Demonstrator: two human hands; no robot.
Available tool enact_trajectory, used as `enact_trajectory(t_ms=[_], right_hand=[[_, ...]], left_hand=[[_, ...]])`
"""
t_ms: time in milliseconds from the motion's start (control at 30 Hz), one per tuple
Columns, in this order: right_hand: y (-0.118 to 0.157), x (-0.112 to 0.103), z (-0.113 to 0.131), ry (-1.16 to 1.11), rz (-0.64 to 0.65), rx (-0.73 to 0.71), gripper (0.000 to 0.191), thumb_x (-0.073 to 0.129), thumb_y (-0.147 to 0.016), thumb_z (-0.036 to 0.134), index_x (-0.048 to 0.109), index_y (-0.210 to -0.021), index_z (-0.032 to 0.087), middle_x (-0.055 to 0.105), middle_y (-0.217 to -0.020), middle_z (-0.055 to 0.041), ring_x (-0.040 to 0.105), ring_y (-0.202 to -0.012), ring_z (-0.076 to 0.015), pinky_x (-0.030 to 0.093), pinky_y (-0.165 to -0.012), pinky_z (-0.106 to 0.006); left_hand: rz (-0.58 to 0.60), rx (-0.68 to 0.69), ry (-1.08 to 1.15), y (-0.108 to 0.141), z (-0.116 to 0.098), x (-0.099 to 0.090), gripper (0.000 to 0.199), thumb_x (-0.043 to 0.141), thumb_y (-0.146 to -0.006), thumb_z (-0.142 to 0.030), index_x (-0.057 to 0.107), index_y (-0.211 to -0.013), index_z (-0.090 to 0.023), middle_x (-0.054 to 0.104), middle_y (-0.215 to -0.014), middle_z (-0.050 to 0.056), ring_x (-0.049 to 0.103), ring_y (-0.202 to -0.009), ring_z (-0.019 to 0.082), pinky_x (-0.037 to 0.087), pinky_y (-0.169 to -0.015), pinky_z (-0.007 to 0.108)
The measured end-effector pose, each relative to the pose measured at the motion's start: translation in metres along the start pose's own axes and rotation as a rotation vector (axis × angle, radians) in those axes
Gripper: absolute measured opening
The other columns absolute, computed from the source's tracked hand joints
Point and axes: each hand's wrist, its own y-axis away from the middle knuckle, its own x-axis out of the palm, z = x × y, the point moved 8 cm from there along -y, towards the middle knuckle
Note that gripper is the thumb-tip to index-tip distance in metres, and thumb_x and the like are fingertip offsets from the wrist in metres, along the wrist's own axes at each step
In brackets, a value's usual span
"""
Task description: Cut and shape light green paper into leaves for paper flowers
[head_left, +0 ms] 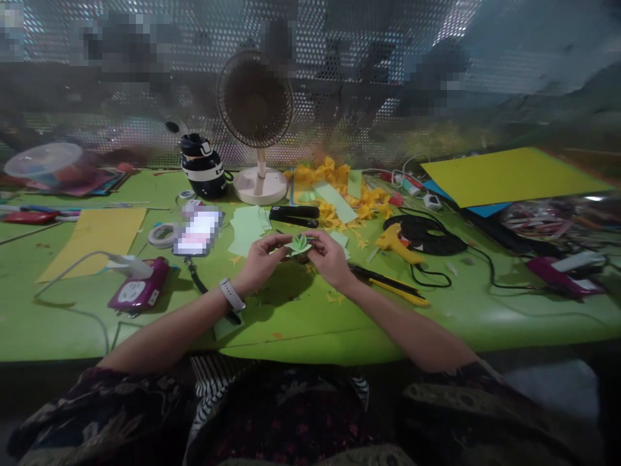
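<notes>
Between my two hands, over the middle of the green table (pixel 301 330), is a small folded green paper piece (pixel 299 244) with pointed, leaf-like flaps. My left hand (pixel 264 259) pinches its left side with closed fingers. On its right side my right hand (pixel 330 257) grips it the same way. The fingertips partly hide its edges. Just behind my hands lies a black stapler (pixel 294 215), beside a pile of pale green paper sheets (pixel 245 230). A yellow-and-black cutter (pixel 392 286) rests to the right of my right hand.
Orange paper flowers (pixel 334 175) heap at the back, right of a fan (pixel 257 110) and a dark bottle (pixel 204 169). A lit phone (pixel 198 232), tape roll (pixel 162 235) and purple power adapter (pixel 140 285) lie left. Right are a yellow glue gun (pixel 398 244) and cables.
</notes>
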Motion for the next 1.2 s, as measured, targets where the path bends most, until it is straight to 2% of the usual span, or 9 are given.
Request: enact_trajectory(t_ms=[233, 467, 633, 833, 900, 1033, 1200], right_hand=[[0.002, 0.0, -0.003, -0.039, -0.025, 0.03, 0.028, 0.067, -0.08, 0.034, 0.056, -0.103, 0.022, 0.07, -0.088, -0.0018, 0.067, -0.062, -0.0124, 0.062, -0.058, -0.028], [0.003, 0.003, 0.004, -0.07, 0.005, 0.032, 0.024, 0.068, -0.082, 0.036, 0.055, -0.096, 0.022, 0.067, -0.086, -0.001, 0.066, -0.06, -0.0116, 0.062, -0.054, -0.028], [0.003, 0.002, 0.003, -0.103, -0.018, 0.027, 0.026, 0.07, -0.08, 0.041, 0.056, -0.092, 0.022, 0.065, -0.084, -0.0005, 0.066, -0.066, -0.0131, 0.063, -0.055, -0.028], [0.001, 0.0, -0.002, -0.102, -0.041, 0.071, 0.029, 0.072, -0.079, 0.038, 0.055, -0.096, 0.022, 0.07, -0.084, -0.0003, 0.065, -0.059, -0.0111, 0.062, -0.057, -0.028], [0.0, -0.002, -0.003, -0.091, -0.058, 0.077, 0.027, 0.072, -0.08, 0.038, 0.056, -0.094, 0.021, 0.07, -0.084, -0.0008, 0.066, -0.061, -0.0116, 0.062, -0.057, -0.027], [-0.002, -0.003, -0.007, -0.044, -0.055, 0.099, 0.024, 0.073, -0.079, 0.039, 0.058, -0.082, 0.019, 0.067, -0.075, -0.0002, 0.064, -0.058, -0.0111, 0.057, -0.05, -0.024], [0.0, 0.001, -0.013, -0.073, -0.021, 0.167, 0.022, 0.073, -0.078, 0.036, 0.06, -0.077, 0.018, 0.065, -0.064, 0.0004, 0.063, -0.054, -0.0121, 0.058, -0.049, -0.025]], left_hand=[[-0.009, -0.001, 0.017, 0.003, -0.004, 0.0, 0.024, 0.081, -0.067, -0.026, 0.077, -0.089, -0.017, 0.075, -0.088, 0.004, 0.067, -0.076, 0.016, 0.057, -0.072, 0.031], [0.01, 0.028, 0.029, 0.004, -0.006, 0.002, 0.018, 0.078, -0.071, -0.025, 0.079, -0.088, -0.019, 0.076, -0.091, 0.004, 0.068, -0.078, 0.015, 0.059, -0.072, 0.029], [0.018, 0.048, 0.016, 0.005, -0.009, 0.002, 0.016, 0.078, -0.071, -0.026, 0.079, -0.085, -0.019, 0.075, -0.09, 0.004, 0.068, -0.078, 0.016, 0.059, -0.072, 0.03], [0.0, 0.0, -0.028, 0.004, -0.006, 0.001, 0.032, 0.081, -0.07, -0.031, 0.077, -0.098, -0.017, 0.075, -0.089, 0.005, 0.066, -0.075, 0.015, 0.055, -0.07, 0.028], [0.0, 0.0, -0.099, 0.003, -0.005, 0.001, 0.031, 0.081, -0.069, -0.034, 0.077, -0.094, -0.016, 0.074, -0.086, 0.005, 0.065, -0.074, 0.015, 0.054, -0.068, 0.028], [0.003, 0.084, -0.236, 0.003, -0.014, 0.0, 0.024, 0.078, -0.072, -0.039, 0.076, -0.081, -0.017, 0.072, -0.079, 0.005, 0.062, -0.071, 0.016, 0.052, -0.065, 0.029], [0.021, 0.231, -0.395, 0.006, -0.029, 0.005, 0.016, 0.073, -0.075, -0.033, 0.07, -0.067, -0.02, 0.066, -0.068, 0.002, 0.058, -0.069, 0.017, 0.047, -0.066, 0.03]])
